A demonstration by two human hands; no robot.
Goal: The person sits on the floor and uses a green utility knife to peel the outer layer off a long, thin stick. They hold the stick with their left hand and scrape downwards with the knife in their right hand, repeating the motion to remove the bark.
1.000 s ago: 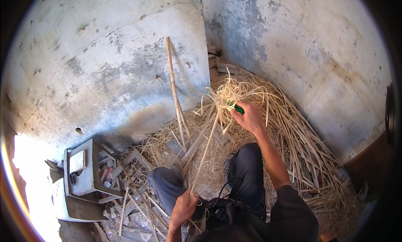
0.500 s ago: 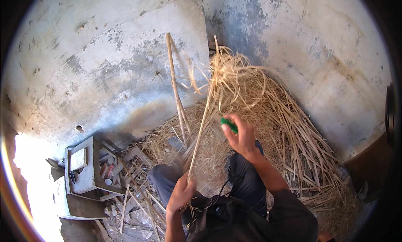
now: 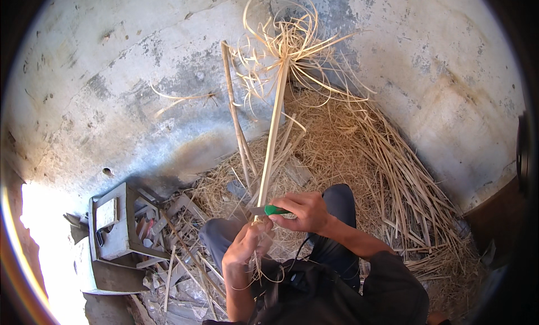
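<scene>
My left hand (image 3: 247, 247) grips the near end of a long pale cane strip (image 3: 273, 139) that points up and away from me. The strip's far end (image 3: 286, 44) bursts into a tangle of thin curled shavings near the wall. My right hand (image 3: 306, 211) is closed on a knife with a green handle (image 3: 275, 210), its blade lying against the strip just above my left hand. Both hands are over my knees, which are in dark trousers.
A second cane stick (image 3: 236, 117) leans against the stained concrete wall (image 3: 112, 100). A heap of straw-like shavings and split strips (image 3: 387, 173) fills the corner on the right. A small grey stool or box (image 3: 115, 229) and scrap wood lie at the left.
My right hand with the knife has drawn back from the far pile to just above my left hand. The strip has swung upright, its frayed end raised high. My left hand has risen.
</scene>
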